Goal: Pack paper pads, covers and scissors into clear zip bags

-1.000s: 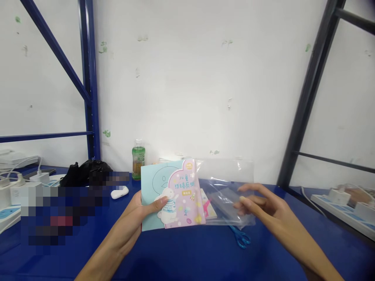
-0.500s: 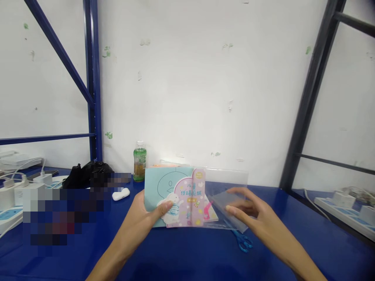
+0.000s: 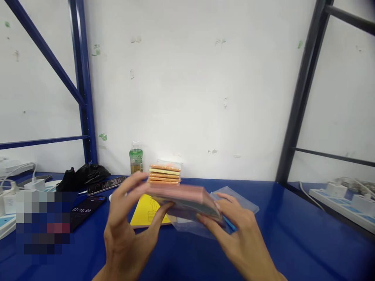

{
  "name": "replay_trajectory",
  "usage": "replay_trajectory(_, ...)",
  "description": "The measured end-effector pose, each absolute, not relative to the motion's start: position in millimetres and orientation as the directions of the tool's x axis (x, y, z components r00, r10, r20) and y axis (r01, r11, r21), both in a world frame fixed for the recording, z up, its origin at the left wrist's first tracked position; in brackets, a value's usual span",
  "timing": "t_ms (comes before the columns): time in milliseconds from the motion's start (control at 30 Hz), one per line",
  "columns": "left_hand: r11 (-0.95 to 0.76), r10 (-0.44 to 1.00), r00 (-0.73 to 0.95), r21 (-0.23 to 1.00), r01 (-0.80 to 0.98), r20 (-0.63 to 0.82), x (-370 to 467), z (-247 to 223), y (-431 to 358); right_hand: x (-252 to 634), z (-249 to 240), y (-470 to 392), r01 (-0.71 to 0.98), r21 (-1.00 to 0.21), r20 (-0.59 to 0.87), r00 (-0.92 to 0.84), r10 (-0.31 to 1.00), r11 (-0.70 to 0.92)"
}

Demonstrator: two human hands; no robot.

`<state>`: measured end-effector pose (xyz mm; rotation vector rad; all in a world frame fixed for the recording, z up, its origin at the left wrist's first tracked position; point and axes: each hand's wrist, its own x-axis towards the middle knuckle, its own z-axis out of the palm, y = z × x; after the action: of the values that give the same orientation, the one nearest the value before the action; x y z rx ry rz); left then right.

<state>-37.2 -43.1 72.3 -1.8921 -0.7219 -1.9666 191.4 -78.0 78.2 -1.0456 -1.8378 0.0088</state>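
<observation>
Between my two hands is a thick paper-cutting pad (image 3: 178,191), tilted so that its pinkish edge faces me, blurred by motion. My left hand (image 3: 125,226) holds its left end, thumb underneath and fingers at the upper corner. At the other end, my right hand (image 3: 237,226) grips the pad with the thumb below and the fingers along the side. A clear plastic sleeve (image 3: 238,198) lies on the table behind and below it. Blue scissors (image 3: 231,224) show only in part behind my right hand. Left of the pad, a yellow booklet (image 3: 145,210) with a line drawing lies flat, partly covered.
Against the wall stand a stack of orange-edged packets (image 3: 165,174) and a green-labelled bottle (image 3: 136,159). To the left are two phones (image 3: 107,185), a black plastic bag (image 3: 90,173) and a white charger (image 3: 34,184). A power strip (image 3: 336,201) sits at the right.
The pad has tipped from cover-facing to edge-on. My right hand has left the clear sleeve and taken the pad's right end. The sleeve now lies on the table, and the yellow booklet shows.
</observation>
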Motion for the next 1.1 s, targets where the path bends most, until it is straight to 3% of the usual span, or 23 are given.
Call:
replay_trajectory(67,-0.793,0.244,-0.246,0.339,0.507,0.938,-31,74,-43,187,81,-79,0.536,-0.628,0.664,-0.010,0.747,0.565)
replay_trajectory(100,-0.776,0.384,-0.271,0.468,0.424,0.883,-29,75,-43,187,83,-79,0.453,-0.711,0.612,0.022,0.790,0.538)
replay_trajectory(133,-0.735,0.563,-0.232,0.609,0.299,0.793,-28,76,-42,188,85,-79,0.362,-0.776,0.564,0.032,0.825,0.516)
replay_trajectory(200,-0.525,0.851,0.002,0.850,0.033,0.526,-27,79,-41,190,87,-76,0.197,-0.854,0.495,0.020,0.869,0.482)
replay_trajectory(267,-0.302,0.924,0.211,0.947,-0.106,0.318,-27,81,-40,193,87,-71,0.096,-0.889,0.449,-0.017,0.893,0.449)
replay_trajectory(400,-0.263,0.932,0.220,0.955,-0.139,0.289,-27,83,-39,197,80,-60,0.081,-0.908,0.406,-0.065,0.911,0.411)
replay_trajectory(633,-0.344,0.923,0.180,0.939,-0.014,0.341,-25,76,-34,206,73,-52,0.242,-0.887,0.356,-0.187,0.916,0.394)
replay_trajectory(767,-0.352,0.926,0.168,0.934,0.056,0.339,-23,76,-36,232,78,-59,0.427,-0.842,0.249,-0.236,0.939,0.331)
replay_trajectory(867,-0.387,0.918,0.147,0.912,0.133,0.368,-22,79,-39,267,76,-64,0.624,-0.759,0.132,-0.135,0.982,0.187)
replay_trajectory(967,-0.399,0.914,0.143,0.904,0.152,0.379,-20,80,-40,300,64,-63,0.836,-0.545,0.056,0.111,0.992,-0.063)
replay_trajectory(1033,-0.392,0.917,0.140,0.905,0.164,0.372,-20,80,-40,314,54,-58,0.875,-0.443,0.022,0.227,0.974,-0.194)
replay_trajectory(1100,-0.387,0.920,0.137,0.905,0.175,0.367,-21,80,-40,319,44,-52,0.863,-0.458,-0.021,0.230,0.973,-0.214)
